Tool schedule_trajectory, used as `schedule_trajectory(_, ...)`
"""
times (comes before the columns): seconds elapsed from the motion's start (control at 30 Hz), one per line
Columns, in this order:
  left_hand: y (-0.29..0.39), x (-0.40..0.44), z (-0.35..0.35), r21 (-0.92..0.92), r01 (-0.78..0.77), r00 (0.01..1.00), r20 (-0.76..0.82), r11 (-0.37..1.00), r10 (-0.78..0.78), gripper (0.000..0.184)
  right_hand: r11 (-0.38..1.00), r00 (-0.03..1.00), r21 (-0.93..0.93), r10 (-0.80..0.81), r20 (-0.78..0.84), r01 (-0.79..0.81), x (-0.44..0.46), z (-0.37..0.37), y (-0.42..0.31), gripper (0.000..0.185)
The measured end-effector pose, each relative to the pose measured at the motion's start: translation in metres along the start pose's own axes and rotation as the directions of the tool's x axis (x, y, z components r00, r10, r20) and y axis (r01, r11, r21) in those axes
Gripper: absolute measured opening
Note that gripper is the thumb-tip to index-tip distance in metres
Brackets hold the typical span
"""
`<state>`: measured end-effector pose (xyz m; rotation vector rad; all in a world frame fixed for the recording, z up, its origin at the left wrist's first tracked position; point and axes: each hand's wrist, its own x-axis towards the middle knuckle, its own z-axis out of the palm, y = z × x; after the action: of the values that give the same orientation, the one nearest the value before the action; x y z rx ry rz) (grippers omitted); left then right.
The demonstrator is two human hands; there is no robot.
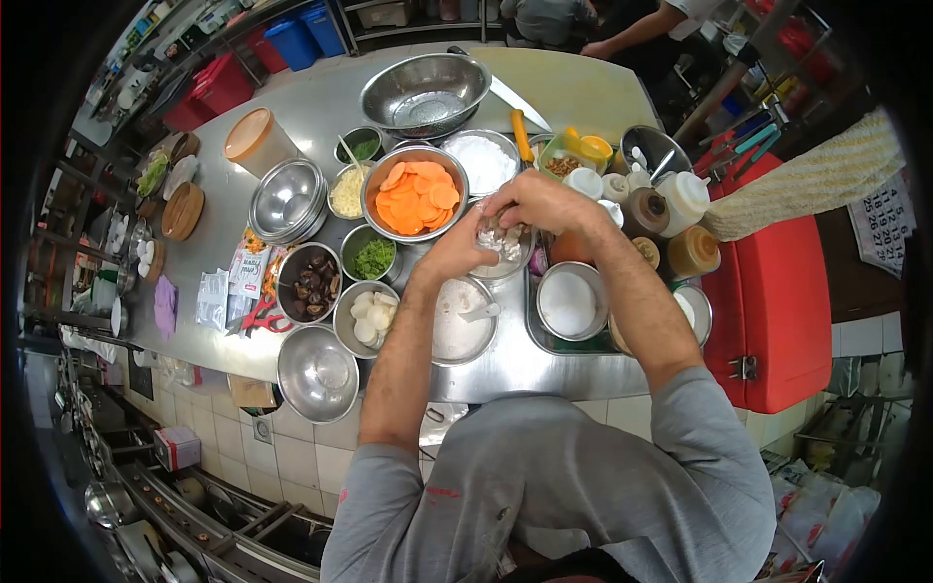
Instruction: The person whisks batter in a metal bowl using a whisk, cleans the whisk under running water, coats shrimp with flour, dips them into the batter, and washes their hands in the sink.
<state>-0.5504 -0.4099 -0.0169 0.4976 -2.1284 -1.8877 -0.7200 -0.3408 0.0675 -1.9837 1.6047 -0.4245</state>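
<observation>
Both of my hands meet over a small metal bowl [513, 264] of pale, white-dusted pieces. My left hand [455, 251] is at the bowl's left side, thumb and fingers curled inward; what they grip is hidden. From the right, my right hand [546, 202] reaches in with bent fingers pinched downward, and their contents are too small to name. Just below is a bowl of white powder [457, 330] with a pale scoop or spoon [480, 313] in it. A bowl of sliced carrots [418, 199] stands beyond my left hand. Another bowl of white powder [481, 163] is behind my hands.
Bowls of chopped greens [373, 259], dark mushrooms [309, 284] and white slices [369, 316] crowd the left. Several squeeze bottles [688, 199] and a white-filled container [571, 301] stand right. A knife [515, 101] lies behind, beside a large metal bowl [426, 92]. A red cooler [768, 301] borders the table.
</observation>
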Motion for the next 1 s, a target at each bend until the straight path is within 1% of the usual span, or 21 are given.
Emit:
schedule_trajectory(0.03, 0.0, 0.001, -0.001, -0.049, 0.016, 1.0, 0.017, 0.999, -0.015, 0.085, 0.98, 0.995, 0.172, 0.1, 0.002, -0.099, -0.002, -0.005, 0.0, 0.028)
schedule_trajectory(0.07, -0.003, 0.001, 0.0, -0.049, 0.018, 1.0, 0.018, 0.999, -0.017, 0.085, 0.92, 0.98, 0.341, 0.198, 0.022, -0.193, -0.003, -0.007, 0.001, 0.028)
schedule_trajectory(0.1, -0.005, 0.001, 0.002, -0.067, 0.006, 0.997, -0.08, 0.998, -0.011, 0.079, 0.918, 0.98, 0.345, 0.199, 0.024, -0.194, -0.002, -0.004, 0.002, 0.028)
schedule_trajectory(0.13, -0.006, 0.001, 0.003, -0.081, -0.01, 0.984, -0.179, 0.997, -0.005, 0.074, 0.971, 0.988, 0.201, 0.142, -0.054, -0.128, 0.001, 0.0, 0.005, 0.027)
schedule_trajectory(0.17, -0.008, -0.001, 0.007, -0.081, -0.007, 0.984, -0.178, 0.997, -0.007, 0.074, 0.997, 0.99, 0.048, 0.073, -0.124, -0.068, 0.004, 0.005, 0.009, 0.026)
schedule_trajectory(0.2, -0.002, -0.005, 0.013, 0.263, 0.057, 0.961, -0.275, 0.963, 0.018, 0.069, 0.998, 0.99, -0.053, 0.034, -0.134, -0.041, 0.014, 0.025, 0.028, 0.024)
schedule_trajectory(0.23, 0.002, -0.008, 0.019, 0.567, 0.146, 0.932, -0.353, 0.811, 0.079, 0.065, 0.978, 0.989, -0.205, 0.014, -0.146, -0.044, 0.017, 0.037, 0.028, 0.021)
schedule_trajectory(0.27, -0.005, -0.008, 0.024, 0.567, 0.111, 0.895, -0.414, 0.816, 0.166, 0.05, 0.959, 0.988, -0.28, -0.014, -0.154, -0.03, 0.022, 0.05, 0.036, 0.019)
schedule_trajectory(0.3, -0.005, -0.008, 0.023, 0.568, 0.112, 0.895, -0.414, 0.816, 0.165, 0.05, 0.935, 0.986, -0.353, -0.042, -0.158, -0.017, 0.025, 0.063, 0.045, 0.017)
schedule_trajectory(0.33, -0.006, -0.01, 0.021, 0.601, 0.119, 0.909, -0.386, 0.79, 0.157, 0.043, 0.936, 0.987, -0.351, -0.042, -0.158, -0.016, 0.025, 0.071, 0.05, 0.017)
schedule_trajectory(0.37, -0.007, -0.011, 0.02, 0.633, 0.127, 0.922, -0.359, 0.763, 0.144, 0.036, 0.937, 0.976, -0.347, -0.044, -0.215, -0.034, 0.024, 0.08, 0.056, 0.015)
schedule_trajectory(0.4, -0.006, -0.011, 0.021, 0.633, 0.132, 0.922, -0.361, 0.763, 0.14, 0.036, 0.938, 0.961, -0.343, -0.046, -0.271, -0.052, 0.023, 0.082, 0.054, 0.013)
schedule_trajectory(0.47, -0.003, -0.006, 0.022, 0.678, 0.247, 0.961, -0.262, 0.693, -0.086, 0.025, 0.946, 0.967, -0.317, -0.011, -0.253, -0.072, 0.021, 0.079, 0.052, 0.017)
schedule_trajectory(0.5, -0.011, 0.001, 0.024, 0.677, 0.247, 0.961, -0.262, 0.693, -0.087, 0.025, 0.951, 0.971, -0.295, 0.023, -0.236, -0.094, 0.019, 0.077, 0.049, 0.023)
schedule_trajectory(0.57, -0.035, 0.016, 0.027, 0.787, 0.076, 0.996, -0.026, 0.612, -0.09, 0.02, 0.952, 0.965, -0.302, -0.03, -0.261, -0.052, 0.021, 0.08, 0.054, 0.018)
schedule_trajectory(0.6, -0.033, 0.02, 0.029, 0.787, 0.074, 0.996, -0.025, 0.612, -0.088, 0.02, 0.95, 0.954, -0.312, -0.083, -0.287, -0.012, 0.021, 0.079, 0.055, 0.014)
schedule_trajectory(0.67, -0.031, 0.026, 0.033, 0.878, 0.234, 0.955, -0.127, 0.419, -0.267, 0.018, 0.953, 0.954, -0.304, -0.084, -0.286, -0.007, 0.021, 0.078, 0.056, 0.014)
schedule_trajectory(0.73, -0.038, 0.032, 0.036, 0.889, 0.228, 0.955, -0.125, 0.396, -0.268, 0.02, 0.957, 0.955, -0.292, -0.086, -0.284, -0.001, 0.021, 0.077, 0.056, 0.014)
schedule_trajectory(0.8, -0.042, 0.035, 0.038, 0.9, 0.226, 0.954, -0.126, 0.373, -0.273, 0.021, 0.96, 0.962, -0.281, -0.081, -0.259, 0.005, 0.022, 0.077, 0.058, 0.026)
schedule_trajectory(0.9, -0.046, 0.041, 0.043, 0.9, 0.249, 0.94, -0.135, 0.359, -0.314, 0.024, 0.96, 0.96, -0.28, -0.096, -0.263, 0.02, 0.024, 0.079, 0.062, 0.023)
schedule_trajectory(1.0, -0.045, 0.043, 0.04, 0.923, 0.206, 0.932, -0.084, 0.324, -0.352, 0.026, 0.959, 0.961, -0.281, -0.103, -0.255, 0.028, 0.025, 0.078, 0.063, 0.019)
